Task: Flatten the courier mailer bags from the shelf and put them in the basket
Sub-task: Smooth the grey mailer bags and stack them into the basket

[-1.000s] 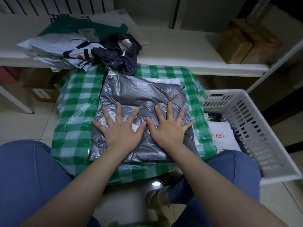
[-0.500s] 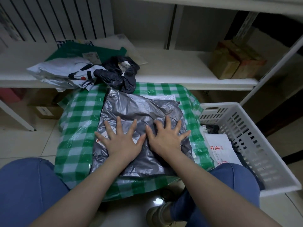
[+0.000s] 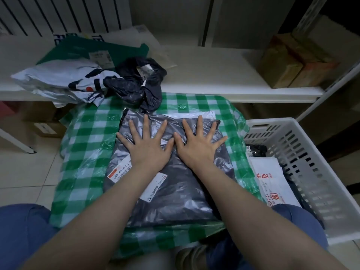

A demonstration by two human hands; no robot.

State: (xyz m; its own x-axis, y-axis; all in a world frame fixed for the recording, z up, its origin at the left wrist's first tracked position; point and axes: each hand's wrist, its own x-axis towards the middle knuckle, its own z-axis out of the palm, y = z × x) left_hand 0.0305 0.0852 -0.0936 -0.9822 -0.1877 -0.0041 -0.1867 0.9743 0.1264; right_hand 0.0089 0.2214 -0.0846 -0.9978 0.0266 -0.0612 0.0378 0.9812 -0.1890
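At 10 o'clock a white mailer (image 3: 58, 78), a green mailer (image 3: 78, 49) and a crumpled black mailer (image 3: 136, 82) lay on the shelf (image 3: 214, 75). At centre the grey mailer (image 3: 175, 191) lay flat on the checked worktop (image 3: 85, 152). The left hand (image 3: 148, 151) pressed its 12 o'clock half, grip apart, fingers spread straight. The right hand (image 3: 196, 149), at that hand's 3 o'clock, pressed likewise. At 3 o'clock stood the basket (image 3: 311, 172), holding a printed bag (image 3: 272, 182).
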